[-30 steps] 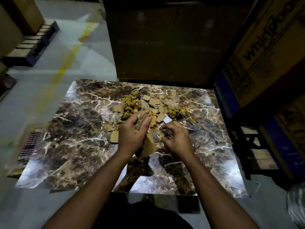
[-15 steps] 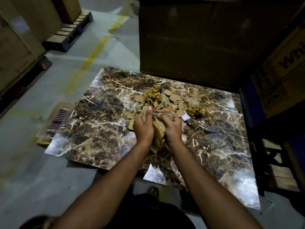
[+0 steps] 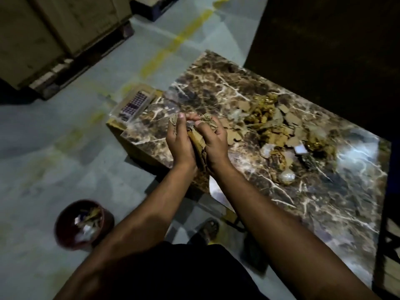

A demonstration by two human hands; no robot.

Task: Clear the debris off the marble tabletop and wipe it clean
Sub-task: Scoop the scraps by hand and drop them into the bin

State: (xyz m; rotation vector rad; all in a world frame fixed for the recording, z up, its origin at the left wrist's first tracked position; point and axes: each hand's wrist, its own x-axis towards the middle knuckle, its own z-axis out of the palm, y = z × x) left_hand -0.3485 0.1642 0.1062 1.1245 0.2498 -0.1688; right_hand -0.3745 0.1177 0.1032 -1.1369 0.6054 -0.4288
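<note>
**What Was There, Counted**

There were two hands, the left and the right. There was one marble table and one red bucket on the floor. One sandal showed. The cardboard scraps were too many to count.

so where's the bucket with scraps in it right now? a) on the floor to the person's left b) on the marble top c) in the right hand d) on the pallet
a: the bucket stands on the grey floor at lower left, apart from the marble top, while both hands hold cardboard scraps.
</note>
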